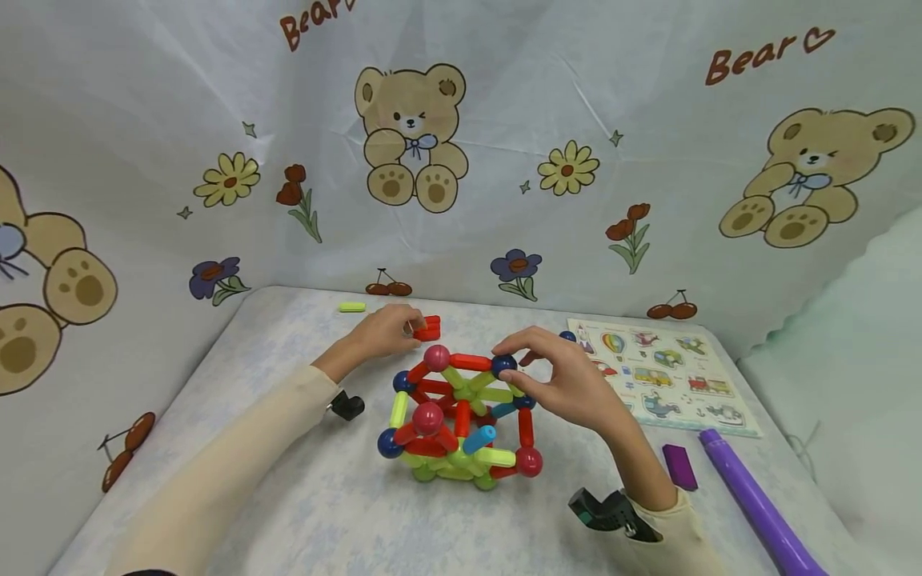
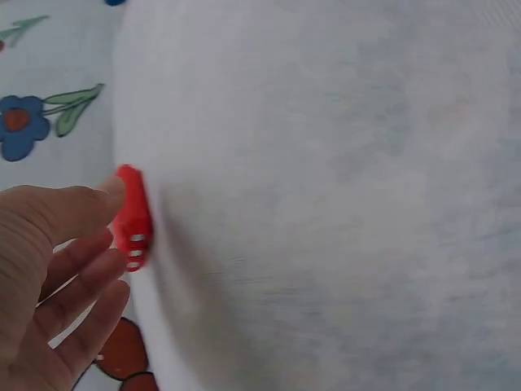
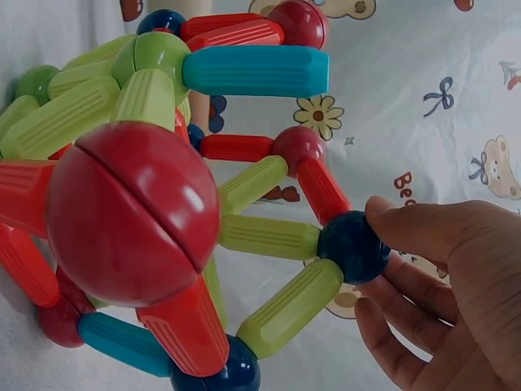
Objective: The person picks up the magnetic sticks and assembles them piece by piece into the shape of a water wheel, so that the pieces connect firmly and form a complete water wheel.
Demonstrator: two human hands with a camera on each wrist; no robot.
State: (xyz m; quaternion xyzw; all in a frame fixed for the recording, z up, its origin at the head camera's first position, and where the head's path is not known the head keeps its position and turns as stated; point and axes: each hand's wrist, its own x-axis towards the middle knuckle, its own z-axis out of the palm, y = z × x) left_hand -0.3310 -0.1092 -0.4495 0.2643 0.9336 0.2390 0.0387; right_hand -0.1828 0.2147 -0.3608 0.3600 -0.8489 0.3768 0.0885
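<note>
A magnetic stick-and-ball structure (image 1: 461, 460) of red, lime and blue rods with coloured balls stands on the table. At its upper right corner, my right hand (image 1: 569, 380) pinches a dark blue ball (image 3: 353, 247) between thumb and fingers. Red and lime rods run from that ball in the right wrist view. One blue rod (image 3: 256, 71) juts out with a free end. Behind the structure, my left hand (image 1: 386, 330) reaches to a few red sticks (image 1: 430, 328) lying together. Its thumb and fingertips pinch the red sticks (image 2: 133, 216) in the left wrist view.
A lime stick (image 1: 352, 307) lies at the back left, and another dark blue ball (image 1: 567, 336) sits behind my right hand. On the right are a picture board (image 1: 666, 372), a purple block (image 1: 679, 467) and a long purple tube (image 1: 756, 500). A bear-print cloth (image 1: 475, 240) hangs behind.
</note>
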